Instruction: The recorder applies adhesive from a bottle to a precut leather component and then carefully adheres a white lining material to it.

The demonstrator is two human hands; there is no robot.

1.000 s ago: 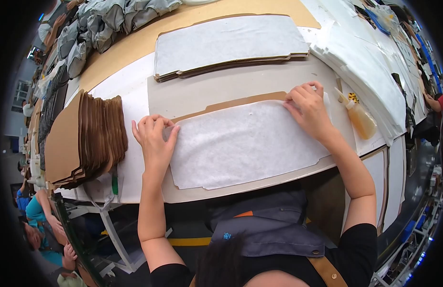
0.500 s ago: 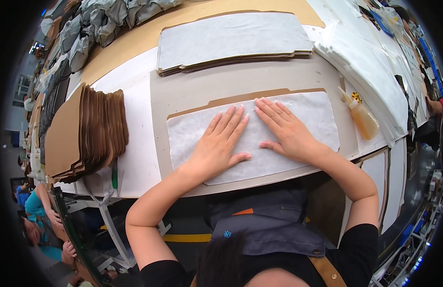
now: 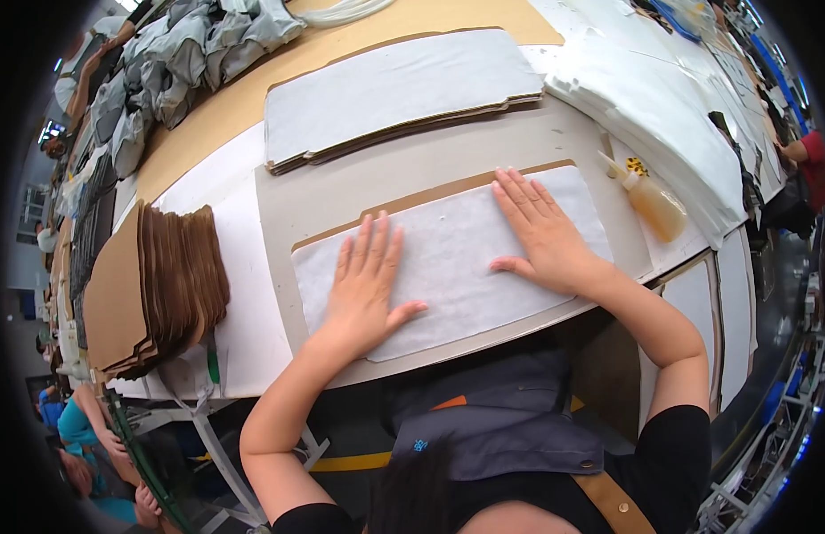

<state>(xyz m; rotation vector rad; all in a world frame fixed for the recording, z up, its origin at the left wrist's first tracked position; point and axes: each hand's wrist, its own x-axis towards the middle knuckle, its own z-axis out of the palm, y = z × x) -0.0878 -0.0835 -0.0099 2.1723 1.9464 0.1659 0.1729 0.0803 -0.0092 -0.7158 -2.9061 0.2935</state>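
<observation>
A white fabric-like sheet (image 3: 448, 267) lies over a brown board (image 3: 466, 190), whose strip shows along the far edge. Flat on the left part of the sheet rests my left hand (image 3: 366, 289), fingers stretched and thumb apart. My right hand (image 3: 541, 236) presses flat on the right part, its fingertips near the brown strip. Neither hand holds anything. Beyond them lies a stack of white-covered brown boards (image 3: 399, 93). Right of the sheet, a squeeze bottle with amber liquid (image 3: 657, 210) lies tilted on the table.
A tall stack of brown boards (image 3: 163, 285) stands at the left. White sheets (image 3: 648, 125) are piled at the right. Grey bundles (image 3: 185, 62) lie at the far left. The table's front edge (image 3: 483, 335) runs close to my body. Other people are at the left and right.
My hands have slid apart over the white sheet, the left one leftward and nearer, the right one slightly rightward. The whole view has shifted and turned a little.
</observation>
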